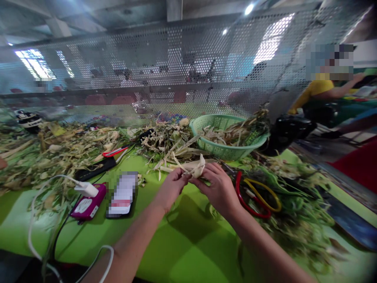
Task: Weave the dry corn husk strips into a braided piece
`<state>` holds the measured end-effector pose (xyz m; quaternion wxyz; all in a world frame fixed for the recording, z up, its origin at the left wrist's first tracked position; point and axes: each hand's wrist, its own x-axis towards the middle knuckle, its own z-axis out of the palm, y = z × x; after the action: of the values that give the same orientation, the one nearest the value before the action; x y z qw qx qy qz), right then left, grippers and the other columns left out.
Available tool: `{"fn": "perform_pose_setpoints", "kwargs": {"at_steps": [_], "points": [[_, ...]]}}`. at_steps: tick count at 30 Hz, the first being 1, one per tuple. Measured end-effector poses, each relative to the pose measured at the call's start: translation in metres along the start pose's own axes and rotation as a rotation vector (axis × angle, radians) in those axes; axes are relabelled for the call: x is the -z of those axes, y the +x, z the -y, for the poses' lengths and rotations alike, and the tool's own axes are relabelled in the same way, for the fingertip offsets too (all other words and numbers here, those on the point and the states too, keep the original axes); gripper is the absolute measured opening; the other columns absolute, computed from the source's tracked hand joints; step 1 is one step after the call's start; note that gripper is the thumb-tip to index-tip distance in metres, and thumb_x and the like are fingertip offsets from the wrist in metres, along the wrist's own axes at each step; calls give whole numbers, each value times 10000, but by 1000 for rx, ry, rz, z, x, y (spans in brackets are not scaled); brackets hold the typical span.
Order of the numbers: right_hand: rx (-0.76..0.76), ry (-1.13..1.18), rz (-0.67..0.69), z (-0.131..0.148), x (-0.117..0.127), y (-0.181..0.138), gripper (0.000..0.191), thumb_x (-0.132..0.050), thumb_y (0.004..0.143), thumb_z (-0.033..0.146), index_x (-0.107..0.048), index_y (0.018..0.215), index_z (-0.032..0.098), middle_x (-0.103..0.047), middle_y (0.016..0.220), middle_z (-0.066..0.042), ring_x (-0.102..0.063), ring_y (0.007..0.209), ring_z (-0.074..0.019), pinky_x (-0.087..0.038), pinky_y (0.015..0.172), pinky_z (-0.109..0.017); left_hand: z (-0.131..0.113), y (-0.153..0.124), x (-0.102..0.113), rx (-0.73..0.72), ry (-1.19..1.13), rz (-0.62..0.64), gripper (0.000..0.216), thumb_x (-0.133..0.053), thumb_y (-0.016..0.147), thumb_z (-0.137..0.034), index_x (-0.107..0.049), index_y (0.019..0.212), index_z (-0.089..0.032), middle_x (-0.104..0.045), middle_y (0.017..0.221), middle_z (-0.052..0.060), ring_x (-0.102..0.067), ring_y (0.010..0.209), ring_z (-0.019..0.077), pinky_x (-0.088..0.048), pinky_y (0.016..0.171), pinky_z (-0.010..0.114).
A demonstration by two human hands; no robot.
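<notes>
Over the green tabletop (176,255), both of my hands hold one pale, dried husk piece (199,168) with a curled, petal-like end. My left hand (173,184) pinches its thin, stem-like part between thumb and fingertips. Close beside it, my right hand (216,182) has its fingers closed around the wider end, thumb underneath. The fingertips of the two hands nearly meet, and they hide part of the piece. Long, pale dried strips (167,168) lie just behind the hands. Right of my right hand rests a tool with red and yellow loop handles (253,196).
A green plastic basket (229,146) with dried stalks stands behind. Heaps of dried plant matter (59,153) spread left and right. A phone (122,194), a purple power block (88,202) with a white cable, and a red cutter (114,151) lie left. A person in yellow (318,90) is at right.
</notes>
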<state>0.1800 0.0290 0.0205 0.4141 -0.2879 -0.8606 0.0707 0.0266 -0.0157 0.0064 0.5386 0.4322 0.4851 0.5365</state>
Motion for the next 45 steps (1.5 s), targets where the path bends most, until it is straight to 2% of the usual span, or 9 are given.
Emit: {"fn": "perform_pose_setpoints", "kwargs": {"at_steps": [3,6,13,21,27,30,34,39,45], "points": [[-166,70,0,-2,-5,-3,275,-608,847,392,-589,664,188,-608,672,-27,-533,666,-175,-399,622,-281,-1,0,-1,-125,83,42,199,-624,788,-347,-610,873,-167,-568,714,-14,-490,659,103,-404,668,220],[-365,223,-16,-2,-10,-5,302,-622,815,426,-542,644,191,-534,591,24,-466,563,-130,-356,542,-242,-1,-1,-2,-196,135,107,211,-601,810,-317,-635,945,-158,-643,900,35,-553,904,170,-410,871,286],[-548,504,-90,0,-16,-7,284,-632,785,418,-523,665,184,-457,588,36,-399,560,-110,-326,511,-226,-2,-4,-6,-199,70,153,250,-563,837,-267,-638,1047,-153,-655,1000,57,-564,947,175,-416,913,303],[-608,652,-97,1,-19,-8,311,-642,786,449,-568,637,187,-506,571,22,-455,550,-124,-378,522,-244,-4,-6,-9,-146,98,83,305,-660,763,-365,-656,991,-163,-662,877,31,-577,787,144,-453,793,260],[-584,776,-138,8,-19,-6,245,-700,758,375,-609,886,187,-624,777,-19,-564,709,-154,-454,657,-268,-7,-6,-4,-178,112,-92,234,-609,799,-377,-662,914,-180,-621,767,15,-551,775,149,-425,723,233],[-628,797,-133,10,-20,-6,273,-743,712,384,-585,800,179,-608,724,-10,-554,669,-145,-442,617,-256,-7,-7,-2,-144,65,-153,221,-601,800,-392,-631,813,-174,-490,600,-30,-429,582,97,-329,553,197],[-714,836,35,6,-21,-6,319,-635,794,469,-661,781,151,-651,706,-43,-571,646,-154,-442,610,-274,-6,-6,-2,-62,-49,-147,246,-634,758,-403,-592,786,-162,-372,545,-66,-254,477,62,-173,457,208],[-581,772,-114,4,-19,-7,221,-655,793,397,-690,879,196,-687,807,-39,-618,761,-197,-476,693,-312,-4,-3,-3,9,-76,-117,213,-655,725,-367,-619,772,-163,-350,507,-70,-256,471,66,-189,477,208],[-206,286,-102,5,-11,-7,70,-643,818,251,-709,831,231,-680,786,-35,-611,747,-193,-472,699,-315,-4,-3,-2,-145,164,-31,139,-614,740,-301,-614,677,-177,-544,648,-13,-453,649,131,-326,618,225]]}}
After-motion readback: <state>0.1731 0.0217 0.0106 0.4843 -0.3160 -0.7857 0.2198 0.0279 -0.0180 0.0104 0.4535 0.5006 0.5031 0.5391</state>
